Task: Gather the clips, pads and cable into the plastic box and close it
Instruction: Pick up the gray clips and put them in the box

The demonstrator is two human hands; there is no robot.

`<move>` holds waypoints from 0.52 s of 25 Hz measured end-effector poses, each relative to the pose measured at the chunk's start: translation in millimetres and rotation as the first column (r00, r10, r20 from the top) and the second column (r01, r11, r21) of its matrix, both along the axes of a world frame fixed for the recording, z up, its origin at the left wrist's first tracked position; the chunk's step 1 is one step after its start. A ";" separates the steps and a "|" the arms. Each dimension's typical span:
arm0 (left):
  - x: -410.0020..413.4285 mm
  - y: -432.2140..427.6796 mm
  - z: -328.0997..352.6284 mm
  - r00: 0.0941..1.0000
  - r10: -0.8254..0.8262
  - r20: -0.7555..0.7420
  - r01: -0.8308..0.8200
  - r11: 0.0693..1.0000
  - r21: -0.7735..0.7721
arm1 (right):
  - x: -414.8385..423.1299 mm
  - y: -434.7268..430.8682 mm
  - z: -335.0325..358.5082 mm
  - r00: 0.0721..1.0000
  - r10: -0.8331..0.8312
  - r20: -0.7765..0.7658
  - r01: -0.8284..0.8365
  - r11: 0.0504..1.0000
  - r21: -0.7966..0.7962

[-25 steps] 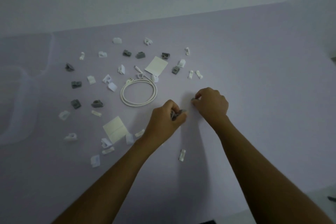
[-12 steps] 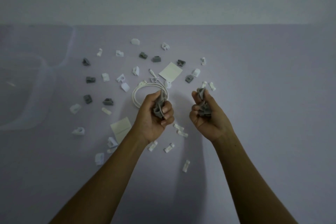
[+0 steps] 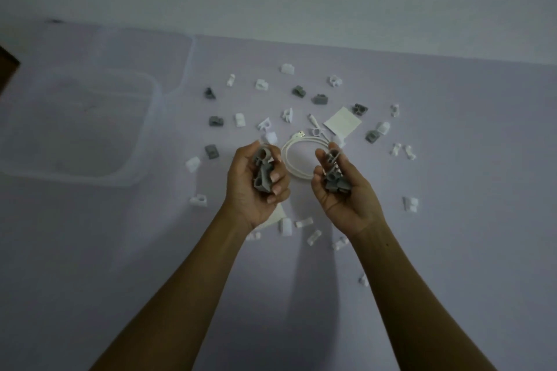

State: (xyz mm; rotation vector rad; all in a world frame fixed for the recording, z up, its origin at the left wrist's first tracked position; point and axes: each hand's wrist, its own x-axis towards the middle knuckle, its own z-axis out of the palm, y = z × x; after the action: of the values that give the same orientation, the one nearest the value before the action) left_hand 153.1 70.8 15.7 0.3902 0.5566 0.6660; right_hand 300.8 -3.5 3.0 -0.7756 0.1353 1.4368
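My left hand (image 3: 256, 187) is raised palm up, its fingers curled round several grey clips (image 3: 262, 170). My right hand (image 3: 343, 190) is also palm up, cupping more grey clips (image 3: 335, 182). Beyond and between the hands lies the coiled white cable (image 3: 294, 156). A white pad (image 3: 343, 122) lies beyond the cable; a second pad (image 3: 275, 215) shows partly under my left wrist. Grey and white clips (image 3: 215, 121) lie scattered over the surface. The clear plastic box (image 3: 147, 129) stands open at the left.
The box's clear lid (image 3: 185, 63) lies flat behind the box. A wall rises along the surface's far edge. More white clips (image 3: 410, 203) lie to the right of my right hand and near my wrists.
Both hands have lifted off the surface and turned palm up with grey clips in them. The view has shifted, bringing the box further into sight at the left.
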 end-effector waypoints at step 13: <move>-186.3 111.6 58.0 0.902 -0.023 -0.432 0.100 0.983 0.156 | -165.6 92.9 25.3 0.999 0.033 -0.015 -0.034 0.999 -0.027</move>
State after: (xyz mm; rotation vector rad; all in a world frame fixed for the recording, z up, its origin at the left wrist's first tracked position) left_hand -33.2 182.4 73.7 0.7283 0.9043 0.5696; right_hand 135.1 89.4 28.3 -0.7933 0.1540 1.4750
